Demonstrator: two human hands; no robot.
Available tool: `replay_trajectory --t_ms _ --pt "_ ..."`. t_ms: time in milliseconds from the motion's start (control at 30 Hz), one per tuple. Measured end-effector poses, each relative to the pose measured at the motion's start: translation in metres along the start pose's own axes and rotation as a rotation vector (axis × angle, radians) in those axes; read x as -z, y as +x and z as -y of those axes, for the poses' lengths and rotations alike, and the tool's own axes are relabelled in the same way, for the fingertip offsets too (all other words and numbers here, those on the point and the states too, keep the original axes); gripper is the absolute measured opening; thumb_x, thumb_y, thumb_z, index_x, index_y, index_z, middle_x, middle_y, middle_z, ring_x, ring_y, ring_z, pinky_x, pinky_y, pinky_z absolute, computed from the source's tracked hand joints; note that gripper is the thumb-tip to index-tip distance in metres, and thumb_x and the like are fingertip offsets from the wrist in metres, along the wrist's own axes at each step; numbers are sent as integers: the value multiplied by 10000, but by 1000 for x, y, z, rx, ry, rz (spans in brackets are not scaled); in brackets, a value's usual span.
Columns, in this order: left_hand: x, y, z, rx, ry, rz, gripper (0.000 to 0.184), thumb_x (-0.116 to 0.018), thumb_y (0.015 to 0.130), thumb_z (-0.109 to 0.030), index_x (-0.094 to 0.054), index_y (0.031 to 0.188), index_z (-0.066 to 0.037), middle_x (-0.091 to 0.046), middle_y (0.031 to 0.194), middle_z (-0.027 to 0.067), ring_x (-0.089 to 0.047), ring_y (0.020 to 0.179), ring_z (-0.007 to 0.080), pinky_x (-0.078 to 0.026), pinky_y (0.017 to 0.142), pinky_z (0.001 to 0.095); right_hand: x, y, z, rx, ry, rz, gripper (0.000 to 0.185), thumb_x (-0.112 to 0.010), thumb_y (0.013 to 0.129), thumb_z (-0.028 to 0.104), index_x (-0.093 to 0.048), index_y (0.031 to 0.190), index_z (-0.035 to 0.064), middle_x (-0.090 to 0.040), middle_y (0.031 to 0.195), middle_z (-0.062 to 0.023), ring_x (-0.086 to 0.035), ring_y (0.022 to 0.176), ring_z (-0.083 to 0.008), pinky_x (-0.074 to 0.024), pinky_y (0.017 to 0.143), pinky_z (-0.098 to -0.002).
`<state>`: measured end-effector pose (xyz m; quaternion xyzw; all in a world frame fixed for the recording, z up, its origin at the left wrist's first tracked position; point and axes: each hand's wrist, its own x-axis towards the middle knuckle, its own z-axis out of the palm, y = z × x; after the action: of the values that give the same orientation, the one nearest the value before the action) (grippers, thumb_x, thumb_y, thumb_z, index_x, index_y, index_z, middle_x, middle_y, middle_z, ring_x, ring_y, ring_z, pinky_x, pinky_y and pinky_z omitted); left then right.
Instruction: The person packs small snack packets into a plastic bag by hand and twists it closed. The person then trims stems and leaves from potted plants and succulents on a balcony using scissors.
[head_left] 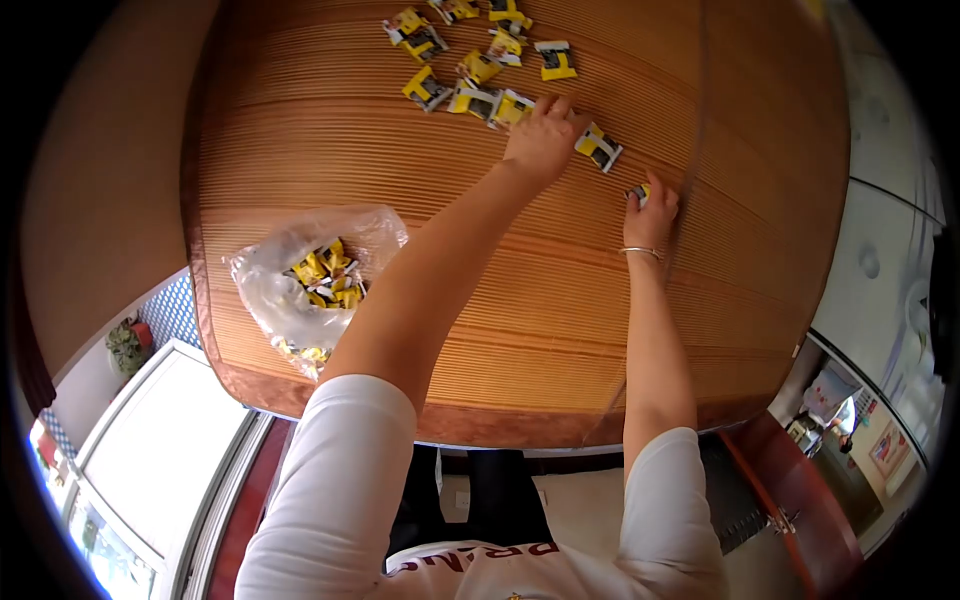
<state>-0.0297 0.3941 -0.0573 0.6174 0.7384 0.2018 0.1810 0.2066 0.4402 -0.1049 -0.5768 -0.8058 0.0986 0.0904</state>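
Note:
My left hand (547, 135) reaches far over the mat among small yellow-and-black packets. Its fingers curl downward beside a yellow packet (511, 108), and whatever they grip is hidden beneath them. Just right of that hand lies another packet (599, 147), tilted on the mat. My right hand (654, 217), with a thin bracelet at the wrist, is lower and farther right. Between its thumb and fingers it pinches a small packet (640, 192), mostly covered by the hand. Several more packets (480, 67) are scattered beyond my left hand, some overlapping.
A clear plastic bag (270, 282) at the left of the table holds more yellow packets (325, 268). The table is covered by a brown ribbed mat (520, 330) with a darker border. A seam (697, 120) runs along its right part. A white-framed window (160, 450) is lower left.

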Motion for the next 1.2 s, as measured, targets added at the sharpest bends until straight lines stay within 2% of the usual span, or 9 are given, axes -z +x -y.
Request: replay_trajectory --t_ms 200,467,500,567,667,733,967,1033,1200 --pt "-35 20 -27 -139 167 48 336 -597 832 -108 -599 1168 -109 -531 1251 90 -466 1189 267 -442 938 396 -2 -2 -2 -75 173 -11 344 -665 794 106 -589 1118 20 -609 1062 -193 -567 1014 -345 -451 866 -439" --pt "-43 -11 -45 -125 245 91 235 -592 810 -108 -637 1033 -47 -583 1099 150 -503 1133 307 -462 869 390 -2 -15 0 -208 511 56 297 -590 898 18 -534 1189 6 -571 1169 -136 -547 1074 -274 -442 937 -391" --pt "-46 -27 -45 -128 203 -35 266 -579 816 -94 -606 1073 -30 -591 1074 169 -548 1072 327 -499 816 395 1 -21 3 -246 652 72 288 -614 900 50 -547 1176 8 -585 1103 -109 -560 1004 -237 -463 891 -369" --pt "-3 -68 -44 -31 -174 114 248 -573 838 -89 -566 1080 -38 -602 1036 196 -600 977 339 -517 773 421 3 -34 17 -464 1121 132 291 -668 895 133 -585 1153 28 -593 933 -29 -548 805 -107 -493 705 -274" --pt "88 -133 -44 209 -219 53 208 -584 857 -87 -506 1048 -67 -628 848 184 -637 754 354 -514 635 456 36 -62 79 -489 1455 217 294 -656 904 136 -586 1177 51 -584 899 -11 -529 751 -51 -458 606 -216" --pt "130 -175 -23 274 -206 -19 214 -591 860 -82 -479 1042 -87 -622 725 161 -623 630 374 -485 522 466 38 -82 119 -316 1428 348 316 -657 902 139 -580 1199 63 -591 933 -9 -542 783 -60 -465 618 -202" --pt "183 -267 63 344 109 203 270 -603 802 -1 -549 1065 -35 -628 935 160 -628 881 343 -518 737 436 57 -142 262 217 990 567 400 -603 881 15 -520 1263 104 -582 1049 -51 -573 822 -79 -496 649 -231" --pt "186 -266 58 254 136 71 295 -613 790 -4 -562 1079 -30 -625 974 145 -604 941 338 -512 770 429 61 -147 275 328 832 565 378 -589 880 0 -537 1235 117 -573 1003 -47 -555 791 -72 -480 629 -229" --pt "165 -197 43 115 -153 27 305 -598 838 -101 -602 1140 -59 -604 1112 139 -575 1021 318 -491 854 420 16 -82 219 15 811 144 265 -576 878 2 -554 1138 49 -553 951 -50 -518 773 -109 -458 677 -256"
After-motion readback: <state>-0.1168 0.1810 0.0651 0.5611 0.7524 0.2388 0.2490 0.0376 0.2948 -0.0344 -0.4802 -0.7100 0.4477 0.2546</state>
